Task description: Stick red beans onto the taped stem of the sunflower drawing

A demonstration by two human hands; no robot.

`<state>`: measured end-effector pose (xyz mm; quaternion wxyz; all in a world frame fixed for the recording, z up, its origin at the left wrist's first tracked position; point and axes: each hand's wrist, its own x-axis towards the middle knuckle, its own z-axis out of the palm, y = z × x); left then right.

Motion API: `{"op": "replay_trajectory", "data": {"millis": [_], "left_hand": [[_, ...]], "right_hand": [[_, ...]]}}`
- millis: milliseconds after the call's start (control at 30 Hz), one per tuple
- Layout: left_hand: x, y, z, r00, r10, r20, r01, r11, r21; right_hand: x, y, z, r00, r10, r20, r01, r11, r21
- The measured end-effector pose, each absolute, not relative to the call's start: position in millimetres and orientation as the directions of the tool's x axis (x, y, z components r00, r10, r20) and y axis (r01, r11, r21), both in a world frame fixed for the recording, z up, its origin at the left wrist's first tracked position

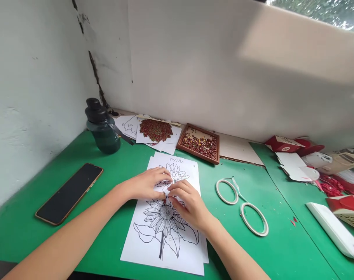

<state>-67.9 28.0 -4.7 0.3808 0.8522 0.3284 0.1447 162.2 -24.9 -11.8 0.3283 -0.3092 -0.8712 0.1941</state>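
Note:
A sheet printed with sunflowers (166,254) lies on the green table, with another sheet under it. My left hand (149,182) rests over the middle of the drawing, its thumb apart from the bent fingers. Facing it from the right is my right hand (190,202), thumb and fingertips drawn close together above the large flower head. A tiny dark red bit (164,201) shows between the hands at the top petals; its kind is too small to tell. Whatever the right fingertips hold is hidden.
Behind the sheets stands a wooden tray (181,146) of mixed beans beside a bean-covered picture (156,130). A dark bottle (103,128) and a phone (68,193) are at left. Two tape rolls (227,191) lie right, and farther right are a white case (334,229) and red boxes (286,144).

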Motion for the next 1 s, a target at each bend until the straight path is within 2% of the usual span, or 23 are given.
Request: {"op": "replay_trajectory", "data": {"millis": [233,1000], "left_hand": [[-65.1,30.3,-2.7,0.738,0.675,-0.017,0.472,-0.498,0.727],[-66.7,22.5,-3.8,0.734,0.679,-0.015,0.515,-0.542,0.664]], "right_hand": [[172.2,-16.8,-25.2,-0.62,0.682,0.387,0.423,0.707,-0.567],[166.2,-21.0,-19.8,-0.559,0.731,0.391,0.464,0.667,-0.584]]}}
